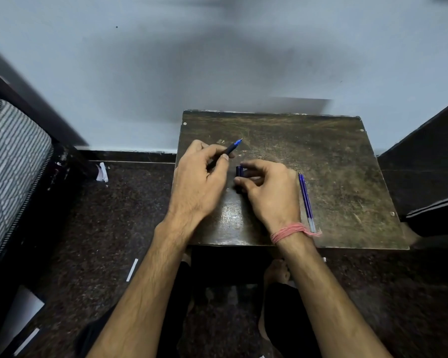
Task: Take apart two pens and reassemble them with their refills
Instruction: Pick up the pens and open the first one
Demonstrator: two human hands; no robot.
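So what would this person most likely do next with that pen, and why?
Probably bring the two hands together and fit the blue cap, pinched in the right hand, over the pen in the left hand. Its tip is bare and points away, the cap sits just beside it, and two refills lie untouched on the table.

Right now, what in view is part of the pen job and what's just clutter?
Job:
- pen, tip out, gripped in the left hand
- blue cap or barrel piece, pinched in the right hand
- two refills lying on the table, beside the right hand

Lying about:
- paper scraps on the floor
- striped fabric at far left
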